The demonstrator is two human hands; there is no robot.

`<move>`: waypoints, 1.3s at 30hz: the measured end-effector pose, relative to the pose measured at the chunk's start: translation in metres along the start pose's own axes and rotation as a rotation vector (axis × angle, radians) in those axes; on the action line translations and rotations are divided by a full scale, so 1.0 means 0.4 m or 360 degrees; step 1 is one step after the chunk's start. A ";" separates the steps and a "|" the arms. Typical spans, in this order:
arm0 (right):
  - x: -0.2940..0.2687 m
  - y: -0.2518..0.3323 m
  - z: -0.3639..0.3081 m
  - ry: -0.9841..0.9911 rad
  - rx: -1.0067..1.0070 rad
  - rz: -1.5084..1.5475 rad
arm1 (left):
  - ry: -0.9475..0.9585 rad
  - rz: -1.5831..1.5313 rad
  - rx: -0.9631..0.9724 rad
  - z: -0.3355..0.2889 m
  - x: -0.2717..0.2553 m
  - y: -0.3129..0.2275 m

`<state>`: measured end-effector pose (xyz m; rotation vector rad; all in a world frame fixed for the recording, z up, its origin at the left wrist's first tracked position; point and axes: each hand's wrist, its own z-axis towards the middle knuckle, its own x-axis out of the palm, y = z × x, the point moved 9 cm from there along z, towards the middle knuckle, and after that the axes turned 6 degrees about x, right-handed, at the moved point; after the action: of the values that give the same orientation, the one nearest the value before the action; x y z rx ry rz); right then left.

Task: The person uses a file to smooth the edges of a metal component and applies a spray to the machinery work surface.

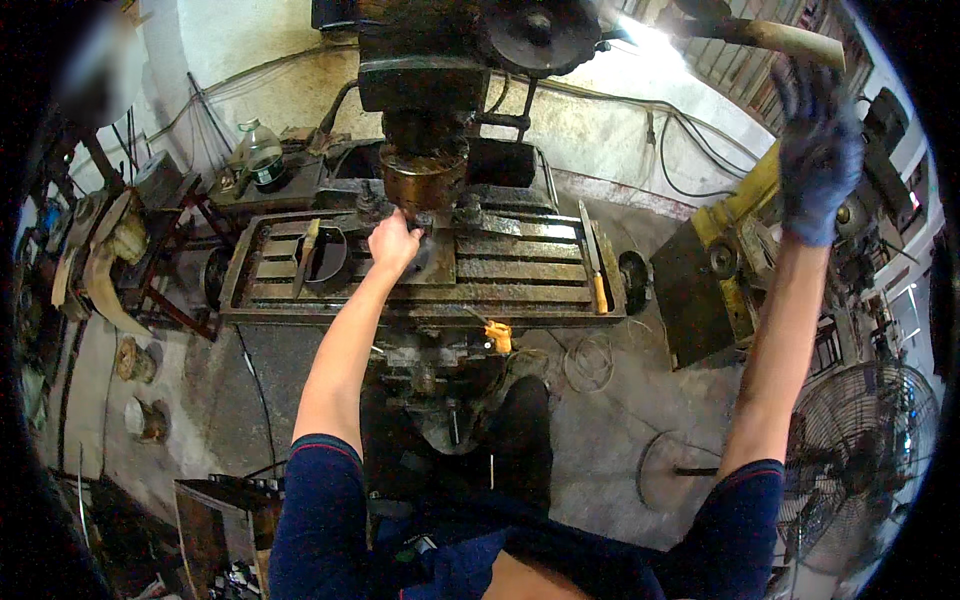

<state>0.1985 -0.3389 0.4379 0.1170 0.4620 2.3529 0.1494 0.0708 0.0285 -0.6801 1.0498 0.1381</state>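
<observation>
My bare left hand point(395, 243) is closed just under the brownish spindle head point(424, 175) of a milling machine. Whatever its fingers hold is hidden. A flat metal plate or block point(437, 262) lies beside that hand on the slotted machine table point(530, 270). At the upper right, my right hand point(820, 165) is raised in a dark blue-grey glove, its fingers stretched upward and somewhat blurred. They reach a pale, curved bar point(785, 42); contact with it cannot be made out.
On the table's left lie a round dark pan point(328, 255) and a wooden-handled brush point(309, 245). A file with a yellow handle point(600, 290) rests at its right end. An orange-handled tool point(497, 336) sits at the front edge. A large fan point(860, 455) stands lower right.
</observation>
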 end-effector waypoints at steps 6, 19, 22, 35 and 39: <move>0.051 0.041 -0.022 -0.0397 0.0051 -0.0523 | 0.0006 -0.0001 0.0008 0.017 0.009 0.027; 0.106 0.010 -0.345 -0.0608 0.0111 -0.0979 | 0.0116 -0.0072 0.0143 0.058 0.089 0.025; 0.140 0.020 -0.272 -0.0265 -0.0024 -0.0735 | 0.0192 -0.0287 0.0078 0.061 0.101 0.060; 0.108 0.013 -0.357 -0.0553 -0.0034 -0.0726 | -0.0368 0.0026 0.0262 -0.213 -0.378 0.213; 0.109 0.003 -0.353 -0.0657 0.0067 -0.0808 | -0.0121 0.0446 0.0178 -0.247 -0.349 0.282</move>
<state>0.1357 -0.3516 0.3046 0.4417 0.2929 1.7617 -0.0431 0.1319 0.0630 -0.4212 1.0677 0.3431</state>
